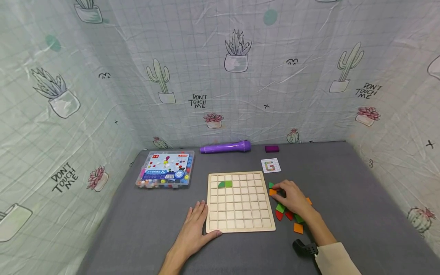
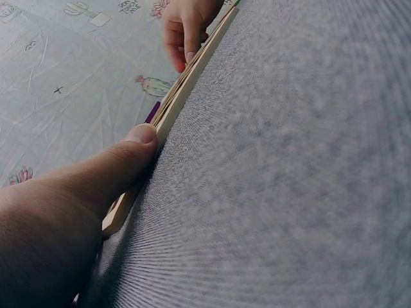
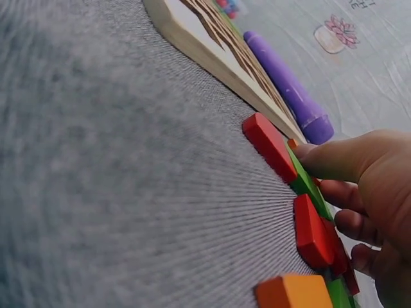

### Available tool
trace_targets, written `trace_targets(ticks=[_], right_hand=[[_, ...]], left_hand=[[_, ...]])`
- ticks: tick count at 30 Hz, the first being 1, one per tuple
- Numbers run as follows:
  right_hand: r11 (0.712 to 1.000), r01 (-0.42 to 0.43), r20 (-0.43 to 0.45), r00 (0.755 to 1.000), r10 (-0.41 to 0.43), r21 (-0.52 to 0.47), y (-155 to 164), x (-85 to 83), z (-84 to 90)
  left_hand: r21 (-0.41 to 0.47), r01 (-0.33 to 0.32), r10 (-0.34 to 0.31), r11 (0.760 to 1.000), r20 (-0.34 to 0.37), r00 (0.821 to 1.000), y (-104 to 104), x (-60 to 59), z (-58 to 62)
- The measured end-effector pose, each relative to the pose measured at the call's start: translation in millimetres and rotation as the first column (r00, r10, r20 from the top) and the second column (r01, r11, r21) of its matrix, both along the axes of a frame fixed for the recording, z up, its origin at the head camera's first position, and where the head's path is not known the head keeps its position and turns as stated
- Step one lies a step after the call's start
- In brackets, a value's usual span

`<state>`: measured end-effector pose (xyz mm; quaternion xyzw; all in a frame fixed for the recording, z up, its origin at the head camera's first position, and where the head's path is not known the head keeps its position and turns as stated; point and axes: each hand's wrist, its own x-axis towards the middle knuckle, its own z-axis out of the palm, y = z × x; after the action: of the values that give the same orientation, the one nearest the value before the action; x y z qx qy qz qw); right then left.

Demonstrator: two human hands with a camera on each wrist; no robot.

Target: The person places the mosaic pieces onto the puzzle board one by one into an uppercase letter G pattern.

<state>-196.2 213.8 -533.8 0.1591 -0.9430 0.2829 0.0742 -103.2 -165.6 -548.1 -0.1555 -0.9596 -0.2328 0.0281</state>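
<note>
Orange tile (image 1: 272, 192) lies on the grey counter (image 1: 343, 183) just off the right edge of the wooden grid board (image 1: 239, 201), and I see my right hand (image 1: 292, 196) pinching it among the loose red, green and orange pieces. My left hand (image 1: 195, 229) lies flat and released against the board's left edge. Two green tiles (image 1: 225, 184) sit in the grid's second row.

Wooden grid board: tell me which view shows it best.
The head view: the whole board shows from above, with two green pieces in its second row. The left wrist view shows only its edge under the left thumb; the right wrist view shows one corner at a slant.
</note>
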Motion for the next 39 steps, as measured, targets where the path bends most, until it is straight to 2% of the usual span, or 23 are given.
trace_targets(ticks=[11,20,28,33,39], right_hand=[[0.999,-0.042,0.065,0.997,0.040,0.034,-0.2,0.6,6.2],[1.000,-0.004,0.106,0.994,0.006,-0.021,-3.7,-4.4,8.5],[0.997,-0.022,0.040,0.999,0.025,-0.074,-12.7,-10.5,15.2],[0.991,-0.060,0.060,0.996,0.068,-0.123,-24.5,-18.4,19.2],[0.988,-0.088,0.066,0.993,0.097,-0.130,-41.5,-30.0,20.2]], left_hand=[[-0.011,-0.001,0.001,1.000,0.000,1.000,-0.1,1.0,-1.2],[-0.009,-0.002,0.002,1.000,0.021,1.000,-0.1,1.0,-0.4],[-0.008,-0.004,0.004,1.000,0.037,0.999,-1.2,1.5,-1.1],[-0.018,-0.005,0.006,1.000,0.036,0.999,-1.7,1.5,-1.0],[-0.029,-0.004,0.005,1.000,0.021,1.000,-1.2,0.6,-1.0]])
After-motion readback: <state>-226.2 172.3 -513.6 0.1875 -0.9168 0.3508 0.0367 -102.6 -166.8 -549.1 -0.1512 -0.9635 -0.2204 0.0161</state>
